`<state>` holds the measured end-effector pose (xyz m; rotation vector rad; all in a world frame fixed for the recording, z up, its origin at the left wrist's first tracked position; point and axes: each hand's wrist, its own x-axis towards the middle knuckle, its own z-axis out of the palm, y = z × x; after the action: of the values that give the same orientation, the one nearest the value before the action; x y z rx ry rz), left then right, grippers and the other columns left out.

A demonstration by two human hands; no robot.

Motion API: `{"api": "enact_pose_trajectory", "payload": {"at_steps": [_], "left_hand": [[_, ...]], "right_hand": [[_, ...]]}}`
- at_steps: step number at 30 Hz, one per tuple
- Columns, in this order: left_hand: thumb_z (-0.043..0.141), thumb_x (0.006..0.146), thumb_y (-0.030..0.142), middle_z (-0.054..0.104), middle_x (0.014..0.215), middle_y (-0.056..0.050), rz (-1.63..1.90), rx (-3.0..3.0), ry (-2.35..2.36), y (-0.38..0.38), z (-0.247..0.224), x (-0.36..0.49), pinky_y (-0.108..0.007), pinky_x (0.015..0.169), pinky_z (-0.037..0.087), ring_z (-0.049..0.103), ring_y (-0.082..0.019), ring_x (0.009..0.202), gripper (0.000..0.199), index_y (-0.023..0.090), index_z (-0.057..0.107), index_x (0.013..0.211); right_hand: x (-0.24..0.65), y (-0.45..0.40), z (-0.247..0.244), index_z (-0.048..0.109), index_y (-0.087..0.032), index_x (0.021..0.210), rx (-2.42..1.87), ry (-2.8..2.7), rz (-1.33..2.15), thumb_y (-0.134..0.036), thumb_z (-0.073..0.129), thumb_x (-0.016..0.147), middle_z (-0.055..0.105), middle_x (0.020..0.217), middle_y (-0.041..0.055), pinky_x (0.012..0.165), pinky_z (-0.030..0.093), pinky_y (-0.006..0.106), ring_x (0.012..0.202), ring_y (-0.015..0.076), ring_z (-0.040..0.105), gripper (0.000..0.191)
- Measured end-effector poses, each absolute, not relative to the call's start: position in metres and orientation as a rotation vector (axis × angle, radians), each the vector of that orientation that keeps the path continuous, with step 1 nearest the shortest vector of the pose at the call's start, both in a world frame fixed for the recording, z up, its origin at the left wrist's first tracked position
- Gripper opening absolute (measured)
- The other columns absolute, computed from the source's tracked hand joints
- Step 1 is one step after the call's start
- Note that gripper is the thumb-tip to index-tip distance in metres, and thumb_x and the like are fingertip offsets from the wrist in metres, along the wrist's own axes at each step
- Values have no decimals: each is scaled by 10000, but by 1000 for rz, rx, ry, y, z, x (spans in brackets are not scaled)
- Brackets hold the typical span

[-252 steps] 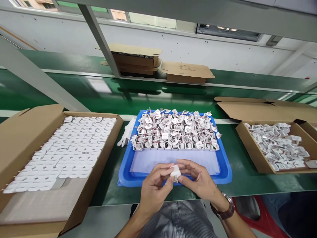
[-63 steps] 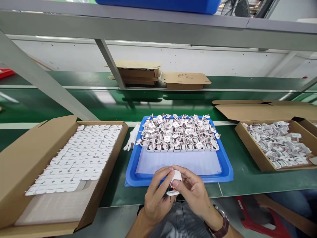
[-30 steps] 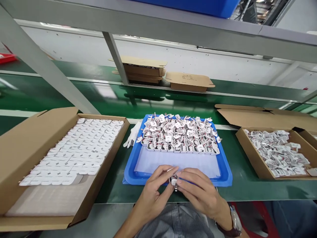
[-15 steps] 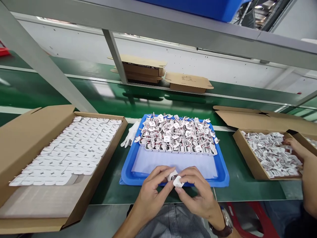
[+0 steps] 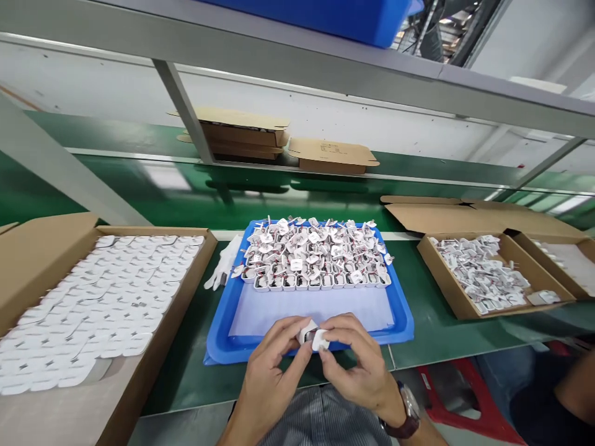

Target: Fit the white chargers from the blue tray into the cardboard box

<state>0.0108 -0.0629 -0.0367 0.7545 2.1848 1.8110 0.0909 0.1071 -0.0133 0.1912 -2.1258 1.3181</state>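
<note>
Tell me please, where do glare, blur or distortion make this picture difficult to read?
Head view: pale glare streaks the green surface behind the blue tray; the co-worker's arm at the right edge is blurred; the cardboard box at left looks stretched by the wide lens; inside the small white casing in the left hand, fine details are too small to read.

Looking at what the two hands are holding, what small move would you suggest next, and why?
I would probably ease the right hand slightly left, bringing the small white cover toward the open side of the white housing. The left hand holds that housing, its dark interior faces the cover, and the two pieces seem not yet closed together.
</note>
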Motion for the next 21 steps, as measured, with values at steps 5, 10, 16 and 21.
{"api": "enact_pose_trajectory", "payload": {"at_steps": [5,10,16,21], "left_hand": [[713,951,276,741,1157,-50,1831,810,2329,-60,-33,11,-277,814,656,759,-206,941,269,320,796,1203],[698,960,242,746,1141,-57,1837,865,2297,-61,-22,11,-274,787,651,754,-194,905,250,293,791,1186],[662,980,212,742,1066,-66,1924,775,2114,-60,-18,11,-251,760,627,741,-184,918,193,255,789,1119],[714,930,209,767,997,-77,2033,642,1919,-56,-23,7,-243,710,627,749,-187,865,109,210,814,975]], "right_hand": [[91,98,-14,621,-225,1117,29,-2149,1361,-91,630,932,689,957,43,756,602,322,829,182,677,229],[96,104,-15,664,-229,1183,60,-2159,1367,-88,620,959,676,1103,90,864,607,360,1005,223,687,269],[100,110,-22,637,-215,1328,255,-2187,1244,-16,585,967,651,1114,119,823,594,409,1003,253,652,415],[99,113,-30,575,-155,1421,464,-2276,1093,50,556,955,655,1199,170,887,591,468,1096,287,636,509]]}}
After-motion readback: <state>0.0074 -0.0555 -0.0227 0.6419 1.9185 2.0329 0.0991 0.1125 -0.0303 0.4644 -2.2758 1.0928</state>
